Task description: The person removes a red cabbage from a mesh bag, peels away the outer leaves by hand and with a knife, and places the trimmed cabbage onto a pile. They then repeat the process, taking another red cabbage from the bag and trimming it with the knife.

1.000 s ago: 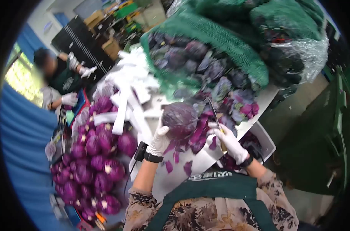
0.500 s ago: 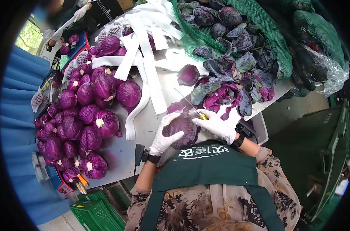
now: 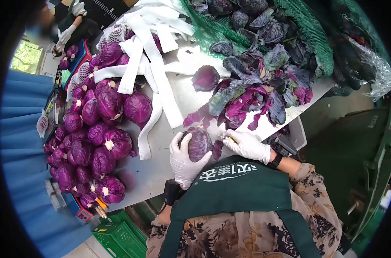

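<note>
A red cabbage [image 3: 199,145] stands close to the apron at the table's front edge, its pale cut stem end facing away from me. My gloved left hand [image 3: 183,162] is wrapped round its left side. Just right of it, my gloved right hand [image 3: 249,146] is closed on a small knife [image 3: 231,139] with a yellow handle, mostly hidden by the fingers. The thin blade points left toward the cabbage. Between cabbage and right hand hangs a loose purple leaf [image 3: 217,149]. Beyond lie trimmed outer leaves [image 3: 242,105] and one round single leaf [image 3: 205,78].
Many trimmed red cabbages [image 3: 104,161] are heaped on the left. White foam net sleeves [image 3: 163,81] lie across the metal table [image 3: 165,139]. A green mesh sack [image 3: 309,36] holds untrimmed cabbages at the back right. Another person's gloved hands [image 3: 66,36] show at the far left.
My right hand has drawn back right from the cabbage, and the blade has swung lower. The cabbage has tilted in my left hand, and a loose leaf now shows at its right side.
</note>
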`<act>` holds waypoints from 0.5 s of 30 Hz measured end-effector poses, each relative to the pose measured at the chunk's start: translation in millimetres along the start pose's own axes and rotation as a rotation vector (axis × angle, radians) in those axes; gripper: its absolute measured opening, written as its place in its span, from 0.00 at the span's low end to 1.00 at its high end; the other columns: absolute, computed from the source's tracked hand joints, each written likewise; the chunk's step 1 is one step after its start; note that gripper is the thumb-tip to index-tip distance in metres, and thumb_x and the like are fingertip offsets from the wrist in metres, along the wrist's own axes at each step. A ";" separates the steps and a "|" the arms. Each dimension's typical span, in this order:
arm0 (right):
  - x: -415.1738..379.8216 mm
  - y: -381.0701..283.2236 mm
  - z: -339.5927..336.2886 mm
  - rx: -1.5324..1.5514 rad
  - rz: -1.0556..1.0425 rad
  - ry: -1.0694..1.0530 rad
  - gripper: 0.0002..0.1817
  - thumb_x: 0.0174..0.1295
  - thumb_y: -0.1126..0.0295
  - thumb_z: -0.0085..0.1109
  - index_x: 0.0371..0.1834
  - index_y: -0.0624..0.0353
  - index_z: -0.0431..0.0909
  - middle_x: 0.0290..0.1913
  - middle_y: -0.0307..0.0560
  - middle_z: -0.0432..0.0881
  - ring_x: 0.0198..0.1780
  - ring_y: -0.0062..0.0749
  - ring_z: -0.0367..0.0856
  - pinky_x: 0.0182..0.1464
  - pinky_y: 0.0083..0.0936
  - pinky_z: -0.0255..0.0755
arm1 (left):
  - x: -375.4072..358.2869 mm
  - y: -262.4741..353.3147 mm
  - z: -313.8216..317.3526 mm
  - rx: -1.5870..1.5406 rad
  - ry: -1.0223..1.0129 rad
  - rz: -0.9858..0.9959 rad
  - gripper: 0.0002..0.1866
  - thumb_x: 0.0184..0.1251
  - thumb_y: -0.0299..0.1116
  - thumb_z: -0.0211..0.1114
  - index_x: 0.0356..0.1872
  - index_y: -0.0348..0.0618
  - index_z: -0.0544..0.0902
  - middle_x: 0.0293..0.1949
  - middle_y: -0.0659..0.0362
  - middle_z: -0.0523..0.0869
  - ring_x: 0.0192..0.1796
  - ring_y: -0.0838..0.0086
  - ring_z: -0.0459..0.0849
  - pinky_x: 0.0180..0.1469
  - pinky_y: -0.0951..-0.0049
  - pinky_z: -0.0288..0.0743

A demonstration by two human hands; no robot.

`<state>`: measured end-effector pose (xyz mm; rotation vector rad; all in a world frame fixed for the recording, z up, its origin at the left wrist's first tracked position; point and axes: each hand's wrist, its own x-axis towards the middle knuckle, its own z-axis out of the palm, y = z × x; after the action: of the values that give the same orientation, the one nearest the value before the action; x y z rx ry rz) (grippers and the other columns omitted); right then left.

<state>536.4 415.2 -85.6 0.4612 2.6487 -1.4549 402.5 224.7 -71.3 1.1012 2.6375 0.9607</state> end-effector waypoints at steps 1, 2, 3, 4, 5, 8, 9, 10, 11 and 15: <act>0.6 -7.5 -4.6 -0.045 0.011 -0.020 0.16 0.69 0.57 0.52 0.47 0.59 0.71 0.32 0.59 0.80 0.35 0.55 0.81 0.39 0.44 0.73 | 1.3 -2.3 -0.3 -0.002 -0.008 0.026 0.40 0.38 0.45 0.80 0.57 0.46 0.75 0.60 0.48 0.71 0.60 0.52 0.75 0.59 0.59 0.73; 2.3 -5.3 -2.2 -0.033 0.014 -0.021 0.16 0.69 0.57 0.52 0.47 0.59 0.71 0.32 0.59 0.80 0.35 0.55 0.81 0.39 0.44 0.73 | 2.3 -3.9 -0.7 -0.004 -0.017 0.051 0.40 0.38 0.45 0.80 0.57 0.46 0.75 0.59 0.48 0.71 0.60 0.52 0.75 0.59 0.59 0.73; 3.6 -2.3 0.7 -0.038 -0.004 -0.011 0.16 0.69 0.58 0.52 0.47 0.60 0.71 0.31 0.58 0.81 0.35 0.55 0.81 0.38 0.44 0.73 | 3.1 -4.3 -1.7 -0.017 -0.023 0.042 0.39 0.38 0.44 0.80 0.56 0.45 0.75 0.59 0.48 0.72 0.60 0.53 0.75 0.59 0.59 0.73; 4.5 -0.1 3.3 -0.044 -0.021 0.000 0.15 0.68 0.58 0.53 0.46 0.60 0.71 0.31 0.58 0.81 0.34 0.55 0.81 0.37 0.44 0.74 | 3.8 -5.5 -2.7 -0.011 -0.035 0.041 0.39 0.38 0.44 0.80 0.56 0.45 0.75 0.59 0.48 0.72 0.60 0.53 0.75 0.59 0.59 0.73; 5.7 0.9 4.8 -0.032 -0.014 0.001 0.15 0.68 0.58 0.53 0.46 0.60 0.71 0.31 0.58 0.81 0.34 0.55 0.81 0.37 0.44 0.74 | 5.1 -6.8 -3.6 -0.035 -0.037 0.037 0.39 0.38 0.43 0.80 0.56 0.45 0.75 0.59 0.48 0.72 0.60 0.53 0.75 0.59 0.59 0.73; 9.6 2.7 8.3 0.005 0.004 -0.071 0.14 0.68 0.59 0.53 0.44 0.60 0.70 0.30 0.56 0.80 0.33 0.54 0.82 0.35 0.43 0.74 | 6.7 -13.1 -4.7 -0.071 -0.055 0.029 0.39 0.38 0.41 0.79 0.56 0.44 0.75 0.59 0.47 0.71 0.60 0.52 0.75 0.59 0.59 0.72; 11.2 3.3 8.7 0.000 -0.026 -0.070 0.13 0.68 0.60 0.52 0.43 0.60 0.69 0.29 0.56 0.80 0.32 0.54 0.82 0.34 0.43 0.74 | 7.2 -15.2 -5.0 -0.086 -0.056 0.039 0.39 0.38 0.41 0.79 0.56 0.44 0.75 0.59 0.46 0.71 0.60 0.52 0.75 0.60 0.58 0.72; 12.9 3.3 8.8 -0.005 -0.057 -0.071 0.13 0.69 0.61 0.52 0.42 0.60 0.69 0.29 0.55 0.80 0.32 0.53 0.82 0.34 0.43 0.75 | 7.7 -17.2 -5.3 -0.102 -0.055 0.048 0.39 0.37 0.41 0.79 0.56 0.44 0.75 0.59 0.46 0.71 0.60 0.52 0.75 0.60 0.58 0.72; 14.2 1.3 7.5 0.004 -0.051 -0.075 0.13 0.69 0.61 0.52 0.42 0.60 0.69 0.29 0.55 0.80 0.32 0.53 0.82 0.34 0.43 0.75 | 8.4 -18.4 -6.1 -0.100 -0.065 0.042 0.39 0.37 0.41 0.79 0.56 0.44 0.75 0.59 0.46 0.71 0.60 0.52 0.75 0.60 0.58 0.72; 21.6 -1.8 4.6 -0.054 -0.043 -0.156 0.11 0.68 0.62 0.52 0.40 0.60 0.68 0.28 0.55 0.79 0.30 0.53 0.81 0.32 0.44 0.75 | 11.4 -22.7 -8.2 -0.139 -0.082 0.049 0.40 0.36 0.40 0.79 0.57 0.43 0.74 0.60 0.45 0.71 0.60 0.52 0.75 0.61 0.58 0.71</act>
<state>514.9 415.2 -91.3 0.2751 2.5821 -1.3666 377.9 216.1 -77.0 1.1521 2.4491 1.0662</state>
